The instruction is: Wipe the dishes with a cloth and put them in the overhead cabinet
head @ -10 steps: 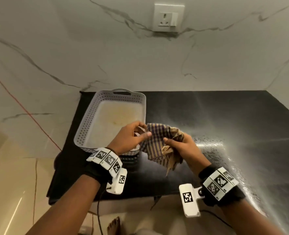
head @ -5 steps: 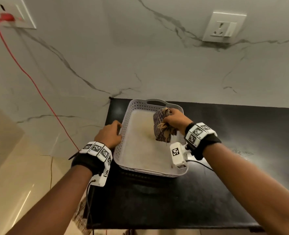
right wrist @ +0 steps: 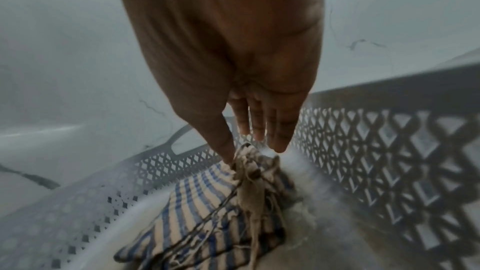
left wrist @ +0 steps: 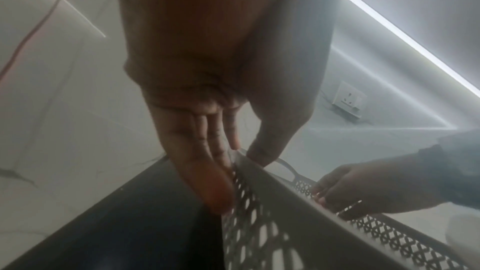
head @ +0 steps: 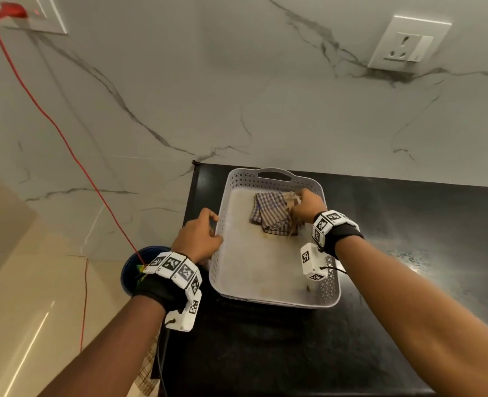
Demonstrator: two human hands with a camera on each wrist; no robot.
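Right hand (head: 308, 203) lowered, cloth (head: 270, 210) now in basket (head: 274, 303)

Dim light, hazy wrist views, countertop (head: 403, 255) glare

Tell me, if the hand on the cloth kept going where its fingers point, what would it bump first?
The right hand is pinching the checked cloth, so that comes first. Past it, probably the perforated far wall of the basket, though depth is unclear.

Black countertop (head: 265, 353); white perforated basket (head: 265, 300) sits on its left end.
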